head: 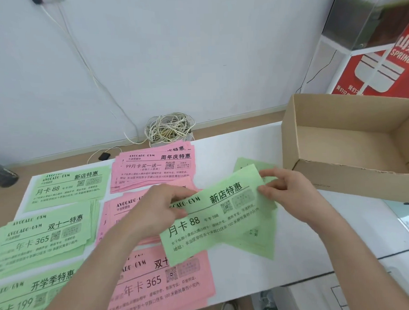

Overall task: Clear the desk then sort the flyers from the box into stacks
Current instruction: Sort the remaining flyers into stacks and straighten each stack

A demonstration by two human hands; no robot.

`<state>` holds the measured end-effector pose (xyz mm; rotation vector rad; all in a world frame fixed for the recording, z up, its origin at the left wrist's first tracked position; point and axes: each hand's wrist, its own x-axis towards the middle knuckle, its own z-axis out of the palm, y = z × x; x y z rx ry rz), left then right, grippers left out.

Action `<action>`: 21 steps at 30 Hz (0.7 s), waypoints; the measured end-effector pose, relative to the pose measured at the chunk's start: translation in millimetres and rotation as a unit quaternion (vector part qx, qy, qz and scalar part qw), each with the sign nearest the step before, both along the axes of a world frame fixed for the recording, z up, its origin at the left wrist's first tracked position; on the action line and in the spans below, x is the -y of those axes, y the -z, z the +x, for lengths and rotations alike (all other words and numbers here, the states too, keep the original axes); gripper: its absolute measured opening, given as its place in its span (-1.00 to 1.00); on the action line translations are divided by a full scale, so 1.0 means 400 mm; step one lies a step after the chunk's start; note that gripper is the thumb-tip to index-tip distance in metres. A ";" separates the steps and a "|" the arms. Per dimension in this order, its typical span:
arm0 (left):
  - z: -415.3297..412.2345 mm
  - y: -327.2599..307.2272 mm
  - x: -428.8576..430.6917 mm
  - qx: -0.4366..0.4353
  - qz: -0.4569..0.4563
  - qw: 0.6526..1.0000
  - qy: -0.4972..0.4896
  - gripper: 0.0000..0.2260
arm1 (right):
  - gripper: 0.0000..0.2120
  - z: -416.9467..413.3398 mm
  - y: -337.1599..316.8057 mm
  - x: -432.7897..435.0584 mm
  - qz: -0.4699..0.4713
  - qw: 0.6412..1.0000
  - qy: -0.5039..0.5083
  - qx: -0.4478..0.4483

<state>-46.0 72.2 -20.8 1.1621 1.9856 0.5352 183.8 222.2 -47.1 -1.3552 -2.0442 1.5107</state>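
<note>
**A:** Head view. Where's the flyer?

**B:** The green flyer (215, 221) is mid-frame, tilted over the worktop (306, 232). The left hand (154, 210) pinches its left edge at 9 o'clock. The right hand (290, 193) pinches its upper right corner at 2 o'clock. The loose green flyers (260, 245) are fanned beneath it. Can't tell if the right hand grips those too.

**A:** Hidden bits?

**B:** The left hand and forearm cover most of the middle pink stack (121, 204). The near green stack (30, 295) at 7 o'clock is cut by the frame edge. The box (338, 173) at 2 o'clock is cut off on the right.

**A:** Surroundings?

**B:** From the flyer, the far pink stack (153, 168) is at 11 o'clock. The near pink stack (161, 286) is at 7, its corner under the flyer. The far green stack (68, 187) and middle green stack (44, 237) are at 9 o'clock. The cable bundle (169, 128) is at 12, beyond the worktop's far edge.
</note>
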 end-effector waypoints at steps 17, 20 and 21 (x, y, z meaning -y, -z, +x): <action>-0.037 0.030 0.196 0.019 0.072 0.948 -0.308 -0.89 | -0.90 0.050 0.112 0.084 -0.039 0.996 0.083 -0.004; -0.080 0.011 0.223 0.076 0.134 0.915 -0.374 -0.84 | -0.89 0.060 0.121 0.055 0.006 0.993 0.113 0.024; -0.098 0.011 0.231 0.095 0.144 0.905 -0.390 -0.80 | -0.90 0.058 0.120 0.047 0.008 0.993 0.117 0.023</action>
